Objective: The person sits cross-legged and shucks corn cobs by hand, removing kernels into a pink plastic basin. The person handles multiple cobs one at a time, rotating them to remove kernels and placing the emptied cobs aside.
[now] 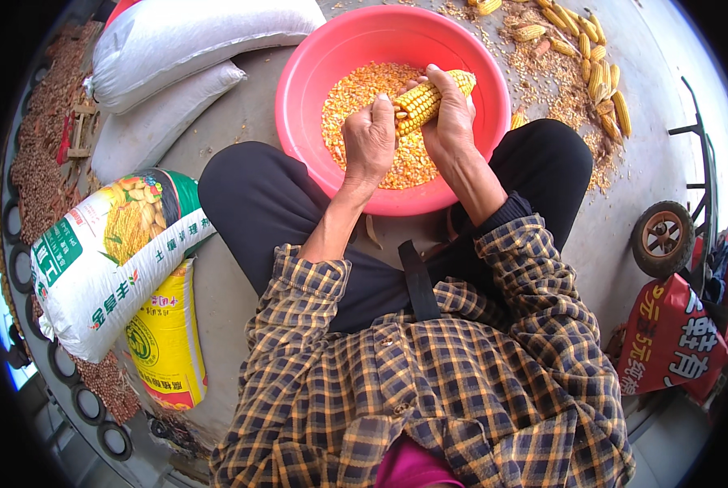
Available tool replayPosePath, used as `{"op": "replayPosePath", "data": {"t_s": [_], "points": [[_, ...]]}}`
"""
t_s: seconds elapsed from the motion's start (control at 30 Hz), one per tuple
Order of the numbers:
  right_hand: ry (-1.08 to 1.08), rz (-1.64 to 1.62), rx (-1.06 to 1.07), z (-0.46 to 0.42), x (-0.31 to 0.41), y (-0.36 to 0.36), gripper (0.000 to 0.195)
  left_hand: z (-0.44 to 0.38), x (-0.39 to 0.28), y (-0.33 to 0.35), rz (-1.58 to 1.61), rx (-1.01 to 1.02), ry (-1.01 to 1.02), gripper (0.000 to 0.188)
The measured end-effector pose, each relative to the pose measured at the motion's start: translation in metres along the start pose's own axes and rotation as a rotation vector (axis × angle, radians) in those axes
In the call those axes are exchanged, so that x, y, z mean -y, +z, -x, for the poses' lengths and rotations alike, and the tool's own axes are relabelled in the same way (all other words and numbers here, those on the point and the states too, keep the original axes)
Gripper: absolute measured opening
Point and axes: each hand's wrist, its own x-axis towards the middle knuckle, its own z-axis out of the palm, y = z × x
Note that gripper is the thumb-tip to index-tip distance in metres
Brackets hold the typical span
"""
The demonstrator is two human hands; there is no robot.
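Note:
A yellow ear of corn [428, 100] is held at a tilt above the pink plastic basin [303, 110], its narrow end up and to the right. My right hand [452, 116] wraps around the ear from the right, thumb lying along its top. Curled at the ear's lower left end is my left hand [368, 143], thumb raised; its fingertips are partly hidden. Beside that thumb, a few loosened kernels show at the ear's end. Shelled corn kernels [358, 91] cover the bottom of the basin, which stands between my knees.
Several ears of corn [598, 79] lie among scattered kernels and chaff at the upper right. Stuffed white sacks [187, 49], a printed white-and-green sack [120, 256] and a yellow sack [168, 335] sit at left. A wheeled metal cart [662, 238] and a red bag [662, 335] are at right.

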Motion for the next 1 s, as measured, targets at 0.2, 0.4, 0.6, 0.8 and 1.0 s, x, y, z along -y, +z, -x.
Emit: {"op": "replayPosePath", "data": {"t_s": [0.2,0.4,0.6,0.8,1.0], "points": [[-0.016,0.010,-0.036,-0.004,0.005,0.000,0.022,-0.005,-0.002,-0.008,0.101,0.239,-0.167,0.053],[0.055,-0.038,-0.052,-0.005,0.002,-0.002,0.021,0.003,-0.002,0.002,-0.310,0.114,0.326,0.036],[0.027,-0.018,-0.097,-0.001,-0.004,-0.002,0.022,-0.003,0.007,-0.003,-0.482,0.033,0.416,0.037],[-0.061,0.039,-0.001,-0.005,0.003,-0.002,0.024,-0.004,0.006,-0.011,0.185,0.189,-0.231,0.056],[-0.111,0.070,-0.008,-0.008,0.006,0.000,0.022,-0.003,0.000,-0.005,-0.015,0.267,0.055,0.044]]}}
